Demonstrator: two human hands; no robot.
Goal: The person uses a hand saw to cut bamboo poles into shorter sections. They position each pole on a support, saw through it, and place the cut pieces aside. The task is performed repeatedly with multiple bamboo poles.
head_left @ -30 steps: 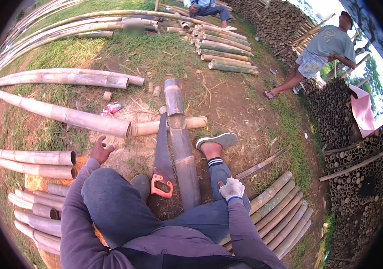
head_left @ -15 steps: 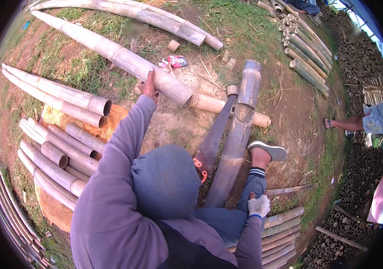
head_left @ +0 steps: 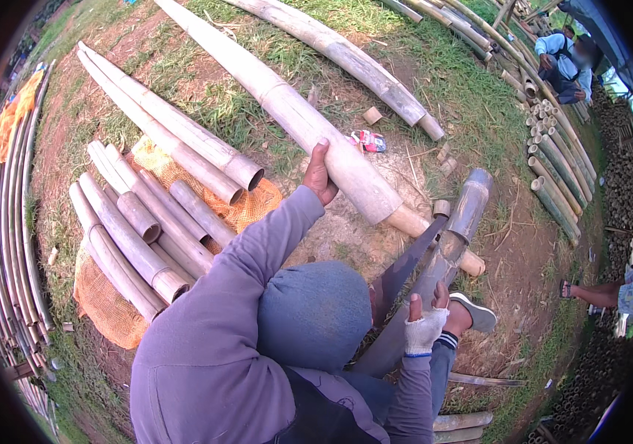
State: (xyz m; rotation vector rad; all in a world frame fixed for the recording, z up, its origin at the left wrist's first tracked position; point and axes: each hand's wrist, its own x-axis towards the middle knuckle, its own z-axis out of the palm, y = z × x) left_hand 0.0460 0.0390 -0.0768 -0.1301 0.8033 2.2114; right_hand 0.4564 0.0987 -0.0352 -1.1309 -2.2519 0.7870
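My left hand [head_left: 320, 177], bare, grips the side of a long thick bamboo pole [head_left: 279, 100], its thumb on top and other fingers partly hidden. The pole's near end meets a thinner pale bamboo piece [head_left: 407, 220], which crosses a dark bamboo length [head_left: 472, 203] on the ground. Against that dark length leans a handsaw [head_left: 405, 274]; its handle is hidden. A small cut bamboo ring [head_left: 441, 207] sits at the blade's far end. My right hand [head_left: 426, 327], in a white glove with bare fingertips, hovers over the dark bamboo, fingers apart and holding nothing.
Bamboo lengths [head_left: 135, 244] lie at left on orange netting [head_left: 113, 303]. Another long pole [head_left: 346, 59] lies beyond, near a small red packet [head_left: 370, 141]. Stacked bamboo [head_left: 557, 170] stands far right. A person [head_left: 568, 63] sits behind it; another person's leg [head_left: 594, 294] shows at right.
The view has swung, so the ground things appear farther right. My right hand has risen from beside my leg to over the dark bamboo. My left hand stays on the pole.
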